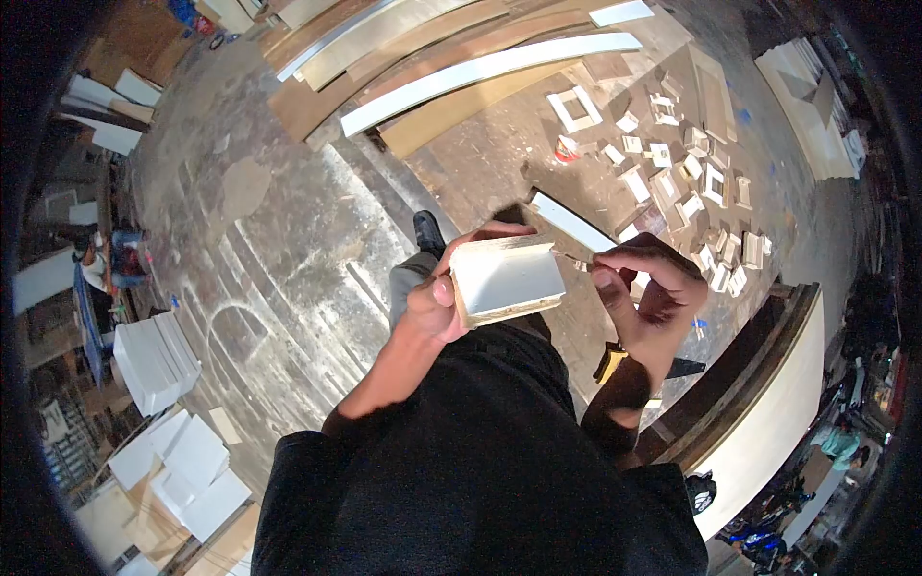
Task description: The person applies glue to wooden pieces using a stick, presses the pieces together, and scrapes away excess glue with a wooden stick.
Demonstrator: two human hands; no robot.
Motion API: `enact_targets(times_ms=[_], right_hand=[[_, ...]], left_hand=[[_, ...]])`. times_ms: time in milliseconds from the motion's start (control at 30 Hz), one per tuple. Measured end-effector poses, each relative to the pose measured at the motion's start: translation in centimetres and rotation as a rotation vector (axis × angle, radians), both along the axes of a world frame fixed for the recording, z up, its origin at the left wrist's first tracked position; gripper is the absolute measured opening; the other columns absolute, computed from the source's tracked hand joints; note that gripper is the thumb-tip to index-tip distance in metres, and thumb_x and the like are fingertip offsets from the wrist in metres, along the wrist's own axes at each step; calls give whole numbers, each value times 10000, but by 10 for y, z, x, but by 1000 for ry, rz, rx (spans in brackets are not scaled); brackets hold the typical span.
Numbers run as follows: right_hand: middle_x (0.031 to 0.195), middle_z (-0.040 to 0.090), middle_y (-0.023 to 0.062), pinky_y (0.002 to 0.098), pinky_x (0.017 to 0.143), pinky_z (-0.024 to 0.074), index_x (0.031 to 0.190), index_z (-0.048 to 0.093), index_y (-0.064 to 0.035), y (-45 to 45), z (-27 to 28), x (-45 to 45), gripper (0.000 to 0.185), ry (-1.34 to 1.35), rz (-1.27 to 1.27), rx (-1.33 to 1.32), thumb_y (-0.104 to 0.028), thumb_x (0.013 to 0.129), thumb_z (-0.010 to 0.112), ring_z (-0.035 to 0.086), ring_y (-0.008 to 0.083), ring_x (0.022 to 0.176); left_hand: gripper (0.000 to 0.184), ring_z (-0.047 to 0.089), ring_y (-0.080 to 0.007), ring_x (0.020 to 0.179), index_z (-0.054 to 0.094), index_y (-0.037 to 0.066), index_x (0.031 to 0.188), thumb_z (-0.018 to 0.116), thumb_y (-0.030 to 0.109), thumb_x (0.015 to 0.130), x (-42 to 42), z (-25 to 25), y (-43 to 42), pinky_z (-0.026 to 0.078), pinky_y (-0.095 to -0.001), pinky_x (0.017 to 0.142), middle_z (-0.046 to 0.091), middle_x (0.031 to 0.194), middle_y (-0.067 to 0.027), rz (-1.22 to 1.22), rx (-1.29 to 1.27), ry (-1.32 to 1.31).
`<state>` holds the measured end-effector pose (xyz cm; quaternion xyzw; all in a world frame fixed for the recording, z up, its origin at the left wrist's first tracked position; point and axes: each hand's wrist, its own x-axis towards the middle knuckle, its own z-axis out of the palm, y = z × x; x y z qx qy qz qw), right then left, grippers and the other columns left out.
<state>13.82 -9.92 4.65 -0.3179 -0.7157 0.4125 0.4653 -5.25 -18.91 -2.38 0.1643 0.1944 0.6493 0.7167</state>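
My left hand (437, 300) is wrapped round a small white-faced wooden piece (509, 280) with raw wood edges and raised sides, held up before my chest. Its thumb presses on the left end. To the right of the piece, my right hand (658, 285) is closed in a pinch at thumb and forefinger. Something thin (574, 260) runs from these fingertips towards the piece's upper right edge; it is too small to name, and I cannot tell whether it touches the wood. A yellow band (609, 363) is at my right wrist.
Several small white and wood offcuts and frames (663, 182) lie scattered ahead on the right. Long boards (490, 77) lie across the far floor. A white strip (573, 224) lies below my hands. A large white-faced panel (768, 413) stands at right; white panels (158, 360) are stacked at left.
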Motion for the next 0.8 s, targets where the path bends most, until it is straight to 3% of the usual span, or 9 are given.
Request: enact_targets(times_ms=[633,700,800], right_hand=[[760,707,58,224,502,403,842,751,-50,-12,10,-3,123,-72,20,71,5,737,784,546,89,556],[784,721,88,215,548,425,816,737,-14,-12,12,-4,121,-93,6,15,33,710,774,618,118,663],[787,723,88,215,548,426,821,738,-14,-12,13,-5,124,-99,18,27,28,711,777,617,116,658]], left_hand=[[1136,620,-262,1164,406,-106,1366,876,565,579,1,5,-2,484,-383,1030,592,1277,-196,24,38,27],[1117,618,-255,1167,409,-102,1367,881,551,593,0,4,0,486,-380,1026,592,1280,-191,11,73,30],[1080,607,-238,1180,421,-97,1364,879,539,622,0,4,1,483,-369,1024,591,1287,-180,-12,96,70]])
